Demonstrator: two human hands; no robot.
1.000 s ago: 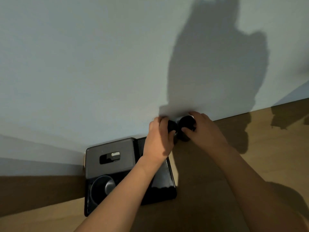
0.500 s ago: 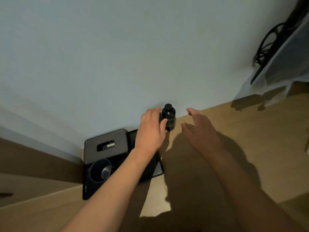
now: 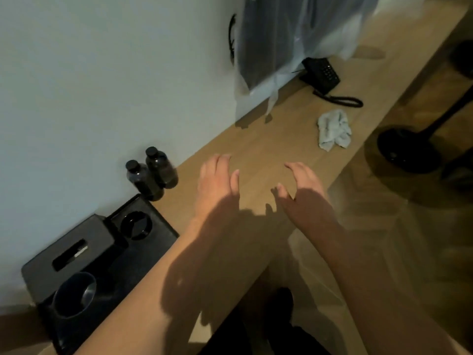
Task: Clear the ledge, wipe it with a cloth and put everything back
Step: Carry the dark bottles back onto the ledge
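Moved: both my hands came off the two dark round-capped bottles (image 3: 151, 172), which stand against the wall.
Fingers: left hand (image 3: 217, 185) and right hand (image 3: 302, 193) spread, empty.
Left: I judge the crumpled grey cloth (image 3: 332, 130) stays on the wooden ledge (image 3: 256, 149).

matt wooden ledge (image 3: 258, 147), crumpled soft cloth (image 3: 333, 129), glossy dark bottles (image 3: 151, 172)

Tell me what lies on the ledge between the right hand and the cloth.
Head view: nothing; bare wooden ledge runs from the right hand to the crumpled cloth.

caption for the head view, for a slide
Both hands, left and right, open above the wooden ledge; two dark bottles stand upright.
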